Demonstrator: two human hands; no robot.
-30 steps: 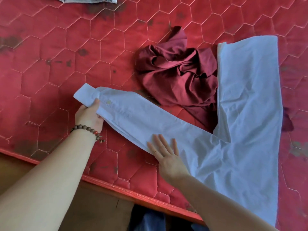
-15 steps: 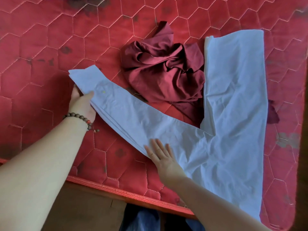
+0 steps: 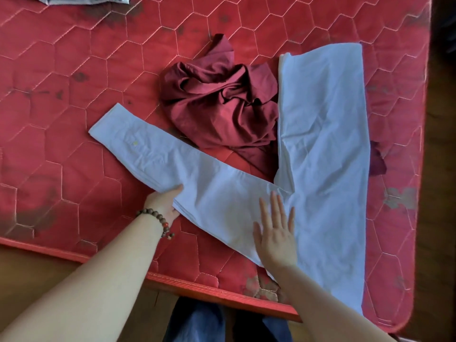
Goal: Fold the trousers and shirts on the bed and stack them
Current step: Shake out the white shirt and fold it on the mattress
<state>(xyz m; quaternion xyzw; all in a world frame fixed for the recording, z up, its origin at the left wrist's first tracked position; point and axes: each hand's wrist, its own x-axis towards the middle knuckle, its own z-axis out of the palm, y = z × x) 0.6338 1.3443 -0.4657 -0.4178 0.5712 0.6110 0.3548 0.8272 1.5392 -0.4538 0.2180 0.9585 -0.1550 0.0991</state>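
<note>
A white shirt lies flat on the red mattress; the right hand presses, fingers spread, to pin the fold, while the left hand pinches the sleeve's edge, apparently to swing it inward.

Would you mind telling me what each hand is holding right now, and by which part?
The left hand grips the white shirt by the near edge of its sleeve, about midway along. The right hand holds nothing; it presses flat where sleeve meets body.

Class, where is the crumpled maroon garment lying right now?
In the head view, the maroon garment lies mid-mattress, bunched between the white shirt's sleeve and body.
</note>
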